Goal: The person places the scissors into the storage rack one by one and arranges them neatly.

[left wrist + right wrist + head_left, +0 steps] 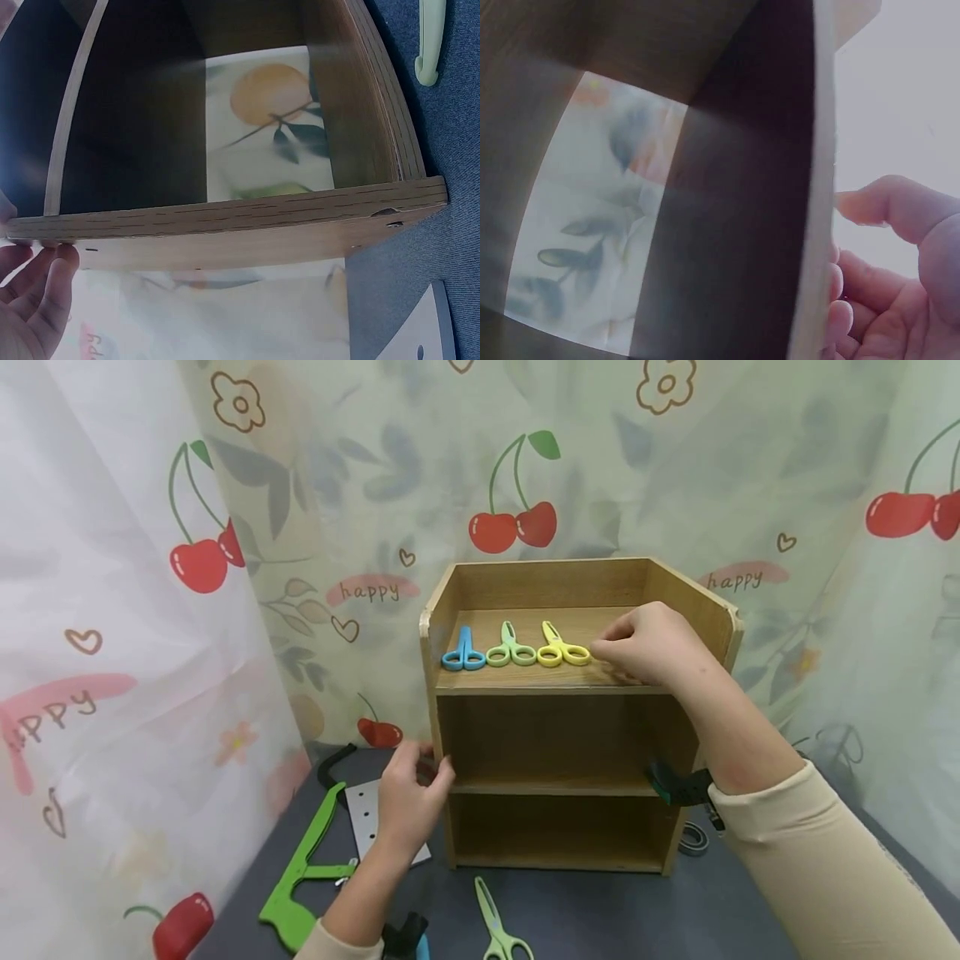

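Observation:
My right hand reaches over the top board of a wooden shelf, fingertips low beside the yellow scissors. I cannot tell whether it holds anything, since its own fingers cover the spot; in the right wrist view the shelf board partly hides the bent fingers. Light green scissors and blue scissors lie in line left of the yellow pair. My left hand pinches the shelf's left side panel, fingers against its outer face.
In front of the shelf lies another pair of light green scissors. A bright green saw-shaped tool and a white plate with holes are at left. A grey coil sits right of the shelf. Patterned curtains stand behind.

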Available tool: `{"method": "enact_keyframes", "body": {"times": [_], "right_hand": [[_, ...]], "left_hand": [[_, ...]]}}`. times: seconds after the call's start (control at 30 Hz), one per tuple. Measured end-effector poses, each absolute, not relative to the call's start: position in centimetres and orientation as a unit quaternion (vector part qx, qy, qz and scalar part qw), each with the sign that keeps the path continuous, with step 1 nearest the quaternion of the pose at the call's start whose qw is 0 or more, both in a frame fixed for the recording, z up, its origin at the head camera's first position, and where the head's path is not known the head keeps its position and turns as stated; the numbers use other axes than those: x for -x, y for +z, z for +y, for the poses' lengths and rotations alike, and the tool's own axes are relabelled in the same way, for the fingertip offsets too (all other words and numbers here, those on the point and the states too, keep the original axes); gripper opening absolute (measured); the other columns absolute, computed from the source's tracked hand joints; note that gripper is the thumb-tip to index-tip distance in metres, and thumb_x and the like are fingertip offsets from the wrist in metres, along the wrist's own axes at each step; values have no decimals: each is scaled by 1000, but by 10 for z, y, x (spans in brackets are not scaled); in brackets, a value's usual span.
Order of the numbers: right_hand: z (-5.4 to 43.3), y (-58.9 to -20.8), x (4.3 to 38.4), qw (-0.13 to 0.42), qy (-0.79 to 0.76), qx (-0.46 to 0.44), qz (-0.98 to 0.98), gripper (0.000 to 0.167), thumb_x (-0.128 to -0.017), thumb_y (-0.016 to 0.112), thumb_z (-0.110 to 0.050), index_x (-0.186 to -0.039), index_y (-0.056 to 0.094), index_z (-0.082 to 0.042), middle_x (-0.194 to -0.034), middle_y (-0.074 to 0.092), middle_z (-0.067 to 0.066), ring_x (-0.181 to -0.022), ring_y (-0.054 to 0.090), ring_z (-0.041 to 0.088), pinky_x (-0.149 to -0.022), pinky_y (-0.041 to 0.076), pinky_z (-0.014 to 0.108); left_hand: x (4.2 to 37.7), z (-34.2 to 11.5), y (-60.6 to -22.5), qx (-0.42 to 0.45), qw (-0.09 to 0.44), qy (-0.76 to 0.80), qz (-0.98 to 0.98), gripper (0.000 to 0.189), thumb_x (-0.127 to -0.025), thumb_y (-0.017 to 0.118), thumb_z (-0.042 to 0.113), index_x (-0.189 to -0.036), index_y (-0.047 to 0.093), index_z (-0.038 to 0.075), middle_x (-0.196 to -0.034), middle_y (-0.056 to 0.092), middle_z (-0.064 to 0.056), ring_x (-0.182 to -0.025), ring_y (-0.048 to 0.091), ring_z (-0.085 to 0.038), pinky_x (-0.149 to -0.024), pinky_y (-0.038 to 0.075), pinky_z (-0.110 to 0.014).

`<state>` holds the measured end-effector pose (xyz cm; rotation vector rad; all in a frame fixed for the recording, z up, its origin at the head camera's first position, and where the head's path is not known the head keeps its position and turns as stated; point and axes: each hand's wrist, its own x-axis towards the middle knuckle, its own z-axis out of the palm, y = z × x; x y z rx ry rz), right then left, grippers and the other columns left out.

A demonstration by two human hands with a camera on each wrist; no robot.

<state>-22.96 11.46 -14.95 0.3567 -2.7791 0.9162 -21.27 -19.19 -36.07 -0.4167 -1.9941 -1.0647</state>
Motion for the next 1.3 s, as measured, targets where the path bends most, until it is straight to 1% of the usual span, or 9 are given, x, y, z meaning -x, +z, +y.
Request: {"method": "enact_keyframes", "body": {"times": [0.17, 0.23, 0.3, 0.5, 0.63, 0.9, 0.97, 1.1, 1.3], "right_hand": [[117, -161, 205, 132, 329, -137, -925, 31, -93, 63, -29, -111, 79, -9, -99, 73, 5, -89, 59, 24, -75, 47, 38], [118, -166, 194, 143, 340, -140, -919, 32, -95, 64, -31, -112, 78, -9, -104, 74, 6, -93, 62, 24, -79, 48, 39], [120, -170, 182, 156, 352, -140, -912, 31, -96, 66, -33, -113, 78, -9, -105, 74, 7, -94, 63, 24, -80, 49, 40], [128, -178, 151, 193, 366, -151, -898, 26, -96, 68, -34, -107, 80, -13, -93, 73, 1, -84, 63, 18, -74, 49, 31], [129, -186, 133, 208, 386, -164, -884, 23, -96, 71, -33, -105, 79, -14, -90, 73, -1, -79, 64, 15, -68, 49, 24], [127, -211, 100, 243, 409, -190, -858, 7, -93, 76, -20, -99, 78, -20, -85, 71, -7, -69, 65, 13, -62, 51, 22], [126, -218, 94, 253, 412, -203, -851, 8, -93, 76, -16, -98, 78, -22, -85, 70, -9, -67, 64, 12, -61, 50, 21], [124, -230, 85, 272, 413, -232, -838, 20, -90, 76, -6, -96, 76, -26, -84, 68, -11, -68, 61, 9, -63, 50, 19], [122, -249, 72, 266, 414, -259, -831, 31, -86, 79, -1, -96, 74, -30, -82, 65, -13, -69, 58, 7, -63, 48, 19]], "left_hand": [[210, -196, -363, 157, 410, -416, -797, 14, -88, 74, 6, -98, 66, 6, -91, 62, -5, -71, 64, -15, -58, 57, -35], [210, -197, -364, 156, 407, -415, -798, 13, -88, 74, 6, -98, 65, 7, -91, 62, -4, -71, 64, -14, -58, 57, -35], [210, -197, -365, 159, 407, -416, -798, 13, -88, 74, 6, -98, 65, 7, -91, 62, -4, -71, 64, -14, -58, 58, -36], [215, -191, -365, 165, 418, -414, -792, 13, -88, 73, 7, -98, 65, 6, -91, 62, -5, -70, 64, -14, -57, 57, -34], [218, -191, -363, 165, 421, -410, -792, 12, -88, 72, 7, -98, 65, 6, -90, 62, -6, -71, 64, -14, -57, 57, -35], [221, -191, -363, 169, 422, -407, -792, 12, -88, 72, 6, -98, 65, 5, -90, 62, -7, -70, 65, -18, -57, 57, -37], [220, -190, -363, 171, 421, -407, -792, 12, -88, 72, 6, -98, 65, 4, -90, 62, -8, -71, 65, -18, -57, 57, -37], [219, -189, -362, 173, 423, -406, -791, 12, -88, 72, 6, -98, 65, 4, -90, 62, -8, -71, 66, -18, -57, 57, -37], [218, -190, -362, 168, 421, -406, -793, 13, -89, 72, 7, -98, 64, 3, -91, 62, -9, -71, 66, -19, -58, 57, -38]]}}
